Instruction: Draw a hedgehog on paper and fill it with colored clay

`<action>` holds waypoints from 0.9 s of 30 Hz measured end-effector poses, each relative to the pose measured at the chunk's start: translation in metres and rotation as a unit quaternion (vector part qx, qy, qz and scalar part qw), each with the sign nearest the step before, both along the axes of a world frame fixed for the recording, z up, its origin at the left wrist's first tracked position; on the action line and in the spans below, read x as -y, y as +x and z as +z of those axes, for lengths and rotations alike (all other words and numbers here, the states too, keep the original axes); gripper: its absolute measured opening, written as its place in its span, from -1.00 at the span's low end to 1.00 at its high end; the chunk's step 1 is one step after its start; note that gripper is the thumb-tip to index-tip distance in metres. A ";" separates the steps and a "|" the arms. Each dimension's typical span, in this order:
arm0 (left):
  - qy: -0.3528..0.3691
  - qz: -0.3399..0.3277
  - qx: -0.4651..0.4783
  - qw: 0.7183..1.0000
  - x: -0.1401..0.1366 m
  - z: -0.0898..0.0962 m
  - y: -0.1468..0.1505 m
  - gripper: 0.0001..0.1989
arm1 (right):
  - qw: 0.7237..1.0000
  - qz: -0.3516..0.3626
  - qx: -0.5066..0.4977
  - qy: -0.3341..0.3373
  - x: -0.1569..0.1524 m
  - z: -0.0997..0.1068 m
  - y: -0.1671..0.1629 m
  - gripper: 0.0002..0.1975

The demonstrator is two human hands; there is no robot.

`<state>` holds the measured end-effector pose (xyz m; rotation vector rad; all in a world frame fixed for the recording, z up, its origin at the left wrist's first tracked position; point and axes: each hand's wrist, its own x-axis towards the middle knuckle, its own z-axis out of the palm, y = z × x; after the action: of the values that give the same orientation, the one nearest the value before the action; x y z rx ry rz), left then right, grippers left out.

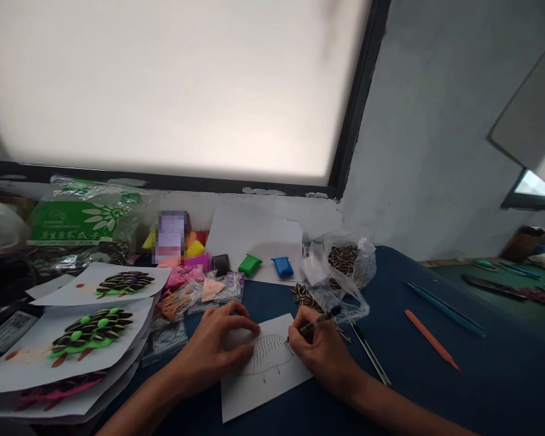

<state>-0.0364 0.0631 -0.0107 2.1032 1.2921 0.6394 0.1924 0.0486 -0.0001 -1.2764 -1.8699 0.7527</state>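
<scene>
A white sheet of paper (267, 396) lies on the dark blue table. On it is a line drawing (270, 354) of a rounded body with short strokes inside and small legs below. My left hand (213, 345) rests on the sheet's left side, thumb and fingers apart, holding nothing. My right hand (324, 351) grips a dark pen (320, 321), its tip at the drawing's upper right edge. Just beyond the right hand, striped sunflower seeds (305, 298) lie loose. Another pen (371, 354) lies to the right of that hand.
At left are stacked sheets (131, 315) bearing seed-and-clay hedgehogs. Behind stand a green seed bag (72, 221), coloured clay packs (195, 260), a green pack (249, 265), a blue pack (282, 266) and a plastic bag of seeds (343, 263). An orange tool (431, 339) and blue tweezers (447, 309) lie right.
</scene>
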 end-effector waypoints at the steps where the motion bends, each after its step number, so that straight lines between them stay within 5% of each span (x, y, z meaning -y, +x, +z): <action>1: 0.003 0.001 0.002 1.000 0.000 0.000 0.000 -0.71 | 1.000 0.001 0.001 0.000 0.000 0.000 0.000 -0.83; 17: 0.032 -0.001 0.000 0.999 -0.001 -0.006 -0.002 -0.73 | 1.000 0.006 -0.017 -0.010 0.000 0.000 0.001 -0.79; 27: 0.021 0.002 -0.009 1.000 0.000 0.002 0.001 -0.73 | 0.991 0.094 -0.066 -0.075 0.011 0.005 -0.005 -0.81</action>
<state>-0.0356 0.0628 -0.0085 2.1455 1.3032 0.6573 0.1874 0.0380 0.0045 -1.1206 -1.8706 1.0688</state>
